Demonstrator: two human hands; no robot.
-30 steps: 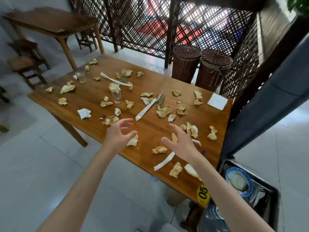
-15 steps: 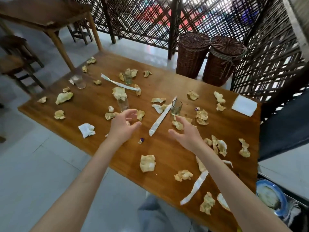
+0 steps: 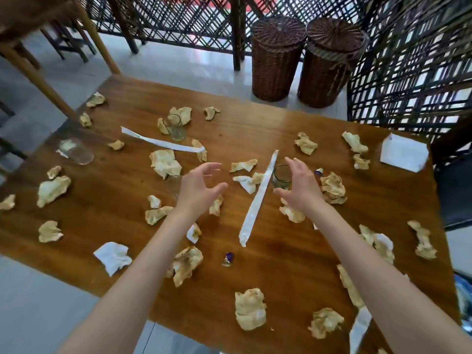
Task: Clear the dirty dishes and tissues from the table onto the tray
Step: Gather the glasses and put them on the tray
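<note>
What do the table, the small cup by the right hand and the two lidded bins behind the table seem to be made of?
Table: wood with a glossy varnish; grain and window glare show.
Cup: clear glass, likely; the tabletop shows through it.
Bins: dark woven wicker or rattan, matte; the weave is visible on walls and lids.

I stand on a pale tiled floor (image 3: 40, 302). Ahead, a dark lattice screen (image 3: 178, 19) lets daylight through. Two lidded wicker baskets (image 3: 278, 57) sit side by side before it. A second wooden table (image 3: 33, 19) stands at far left, with dark stools (image 3: 66, 47) behind it.
</note>
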